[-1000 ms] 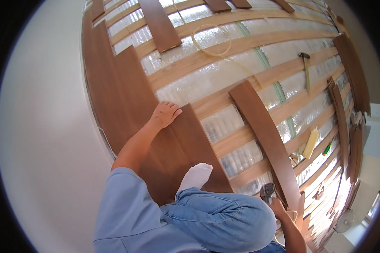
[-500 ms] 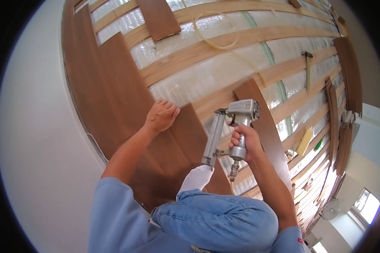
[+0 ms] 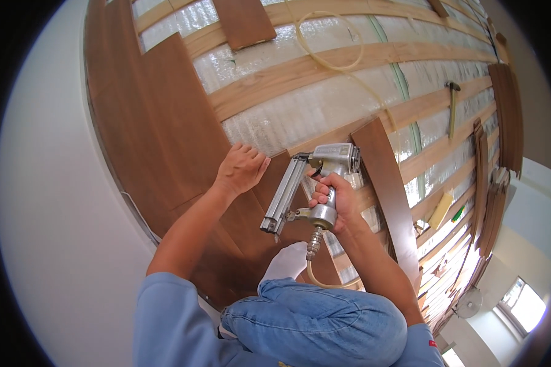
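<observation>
My left hand [image 3: 243, 168] presses on the brown floor planks [image 3: 165, 128], its fingers curled over the end edge of one plank. My right hand [image 3: 340, 202] is wrapped round the handle of a silver pneumatic nail gun [image 3: 332, 156], held over the planks beside my left hand, its long magazine angled down to the left. A clear yellowish hose [image 3: 317, 278] hangs from the gun's fitting. My white-socked foot [image 3: 284, 263] rests on the planks below the gun, by my bent denim knee. A loose brown plank [image 3: 395, 208] lies across pale battens [image 3: 288, 76] to the right.
Silvery sheeting [image 3: 275, 116] shows between the battens. A hammer [image 3: 452, 107], a yellow block [image 3: 441, 211] and a green tool [image 3: 458, 213] lie to the right, with stacked planks [image 3: 505, 122] beyond. A white wall [image 3: 49, 202] borders the left; a fan [image 3: 469, 301] stands at far right.
My right hand has brought the nail gun up from beside my knee, then slightly leftward over the planks. My left hand stays at the plank's end edge.
</observation>
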Motion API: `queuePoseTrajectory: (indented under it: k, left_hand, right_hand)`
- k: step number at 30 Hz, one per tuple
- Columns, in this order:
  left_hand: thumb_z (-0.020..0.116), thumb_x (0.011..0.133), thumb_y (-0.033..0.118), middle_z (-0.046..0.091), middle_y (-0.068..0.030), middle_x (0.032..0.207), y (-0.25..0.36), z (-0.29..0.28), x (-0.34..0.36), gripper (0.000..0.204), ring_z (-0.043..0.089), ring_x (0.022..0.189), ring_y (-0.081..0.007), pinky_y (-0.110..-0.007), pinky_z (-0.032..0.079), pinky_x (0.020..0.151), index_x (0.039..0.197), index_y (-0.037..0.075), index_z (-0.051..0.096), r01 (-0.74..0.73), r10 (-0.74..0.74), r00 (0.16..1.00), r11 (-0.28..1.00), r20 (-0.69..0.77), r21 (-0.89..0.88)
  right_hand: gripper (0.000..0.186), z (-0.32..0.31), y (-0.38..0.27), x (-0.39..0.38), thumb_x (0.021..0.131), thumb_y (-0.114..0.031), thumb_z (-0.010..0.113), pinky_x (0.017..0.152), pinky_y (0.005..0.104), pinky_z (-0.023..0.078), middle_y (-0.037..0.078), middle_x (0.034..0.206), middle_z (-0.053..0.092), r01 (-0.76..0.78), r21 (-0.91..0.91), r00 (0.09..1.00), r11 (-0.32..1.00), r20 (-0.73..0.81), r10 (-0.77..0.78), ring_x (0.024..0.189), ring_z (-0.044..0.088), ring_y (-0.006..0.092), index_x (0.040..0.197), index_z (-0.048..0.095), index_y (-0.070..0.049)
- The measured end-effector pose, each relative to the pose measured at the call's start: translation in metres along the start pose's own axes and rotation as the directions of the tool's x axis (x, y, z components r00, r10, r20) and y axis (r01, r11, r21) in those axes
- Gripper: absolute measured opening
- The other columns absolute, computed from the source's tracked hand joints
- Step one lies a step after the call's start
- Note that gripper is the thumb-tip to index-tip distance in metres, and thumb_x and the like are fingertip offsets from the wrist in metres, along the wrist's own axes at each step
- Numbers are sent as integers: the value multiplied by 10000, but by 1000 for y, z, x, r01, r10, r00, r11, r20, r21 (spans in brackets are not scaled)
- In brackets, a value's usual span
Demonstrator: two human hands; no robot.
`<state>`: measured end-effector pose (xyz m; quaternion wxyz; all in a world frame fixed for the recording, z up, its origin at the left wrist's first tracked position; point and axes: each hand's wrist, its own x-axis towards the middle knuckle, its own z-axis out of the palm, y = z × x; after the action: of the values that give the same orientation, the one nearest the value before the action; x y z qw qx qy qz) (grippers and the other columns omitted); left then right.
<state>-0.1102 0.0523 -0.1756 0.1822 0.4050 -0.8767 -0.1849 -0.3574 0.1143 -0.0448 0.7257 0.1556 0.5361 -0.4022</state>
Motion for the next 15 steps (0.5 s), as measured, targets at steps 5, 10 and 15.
queuePoseTrajectory:
  k: [5, 10, 15]
  left_hand:
    - [637, 1000, 213, 628, -63, 771, -1, 0, 2, 257, 607, 816, -261, -395, 458, 821, 767, 107, 610, -16, 17, 1000, 999, -19, 28]
    - [620, 1009, 208, 636, -65, 781, -2, -7, 9, 255, 608, 820, -273, -409, 461, 822, 778, 101, 620, -28, 27, 1000, 999, 13, 25]
    - [597, 1022, 207, 648, -66, 800, 8, 5, 11, 256, 614, 832, -278, -414, 463, 823, 793, 99, 635, -38, 37, 998, 999, 55, 26]
  right_hand:
    - [69, 7, -1, -2, 906, -102, 576, 581, 382, 567, 8, 644, 489, -17, -18, 999, 1000, -43, 16, 543, 520, 137, 935, 543, -49]
    - [84, 33, -7, -10, 901, -77, 583, 580, 392, 575, 13, 633, 506, 8, -104, 994, 995, -109, -19, 533, 527, 141, 843, 523, -67]
    - [96, 25, -13, -9, 892, -75, 580, 549, 382, 572, 6, 635, 516, -8, -32, 994, 999, -112, 4, 507, 528, 129, 963, 540, -26]
